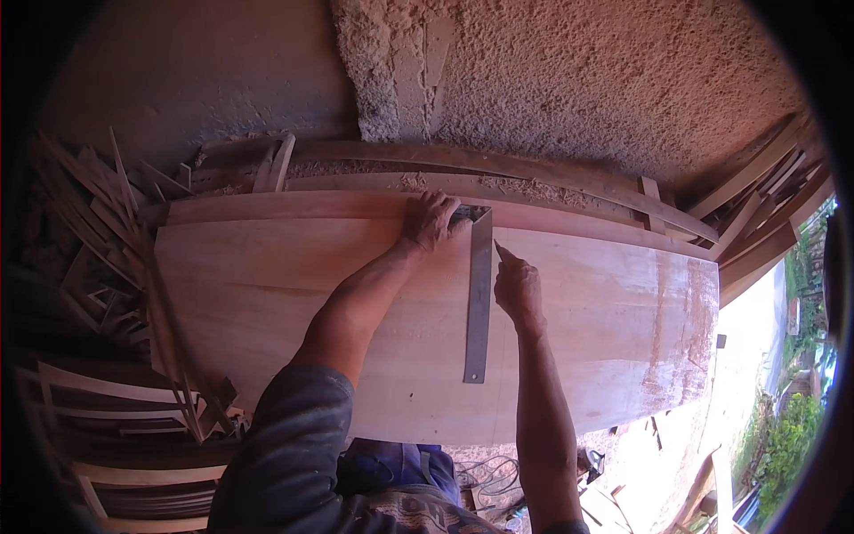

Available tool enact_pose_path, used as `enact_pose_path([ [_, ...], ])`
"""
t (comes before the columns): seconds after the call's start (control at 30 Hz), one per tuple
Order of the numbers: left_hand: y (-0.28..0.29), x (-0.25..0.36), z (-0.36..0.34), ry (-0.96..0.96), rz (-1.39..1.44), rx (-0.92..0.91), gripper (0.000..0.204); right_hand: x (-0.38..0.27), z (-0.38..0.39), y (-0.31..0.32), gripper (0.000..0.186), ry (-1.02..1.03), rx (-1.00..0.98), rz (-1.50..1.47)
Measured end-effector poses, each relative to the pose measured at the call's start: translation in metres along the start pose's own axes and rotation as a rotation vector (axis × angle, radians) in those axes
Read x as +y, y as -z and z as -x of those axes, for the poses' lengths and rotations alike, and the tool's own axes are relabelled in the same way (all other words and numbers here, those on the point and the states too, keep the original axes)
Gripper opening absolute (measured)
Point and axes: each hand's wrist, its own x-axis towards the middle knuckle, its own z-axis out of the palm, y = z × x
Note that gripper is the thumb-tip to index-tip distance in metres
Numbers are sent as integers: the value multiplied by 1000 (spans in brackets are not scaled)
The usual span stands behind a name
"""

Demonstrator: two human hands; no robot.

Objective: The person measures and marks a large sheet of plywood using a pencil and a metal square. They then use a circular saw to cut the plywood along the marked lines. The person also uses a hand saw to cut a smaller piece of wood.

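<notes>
Square, long blade nearward across the board, left fingers around its stock, right fingers around a slim tool.

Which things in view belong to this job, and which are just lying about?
In the job:
- metal square, under the left hand
- thin pointed tool, in the right hand
- broad wooden panel, beneath the square

Apparently just lying about:
- wood strips heaped at left
- wood lengths at right
- shavings behind the panel
</notes>
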Motion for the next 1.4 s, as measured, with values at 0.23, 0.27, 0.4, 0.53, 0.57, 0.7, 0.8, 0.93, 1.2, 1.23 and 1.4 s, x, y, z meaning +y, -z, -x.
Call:
enact_pose_path([
  [0.23, 17, 11, -2, 17, 53, -50, 49, -23, 91, -29, 54, -235, 394, -416],
  [0.27, 19, 14, 0, 24, 58, -71, 49, -30, 110, -33, 54, -262, 431, -452],
  [0.4, 12, -17, 7, 26, 40, -63, 53, -67, 168, -57, 55, -240, 421, -402],
  [0.53, 44, -81, 33, -41, 53, 0, 54, -90, 189, -77, 56, -206, 449, -334],
  [0.57, 56, -101, 43, -4, 67, -57, 53, -96, 189, -85, 55, -239, 443, -365],
  [0.7, 120, -198, 80, 22, 68, -195, 51, -112, 169, -137, 54, -219, 502, -358],
  [0.8, 162, -273, 114, 33, 25, -206, 50, -115, 151, -173, 53, -218, 536, -254],
  [0.93, 207, -351, 156, 37, -115, -133, 50, -127, 144, -189, 51, -322, 504, -99],
  [1.2, 223, -401, 177, 8, 3, -86, 50, -94, 144, -196, 50, -292, 515, 68],
  [1.23, 225, -402, 177, 20, 11, -106, 49, -104, 142, -196, 50, -327, 497, 56],
  [1.4, 229, -403, 179, 15, 11, -84, 45, -110, 142, -193, 50, -395, 486, 0],
])
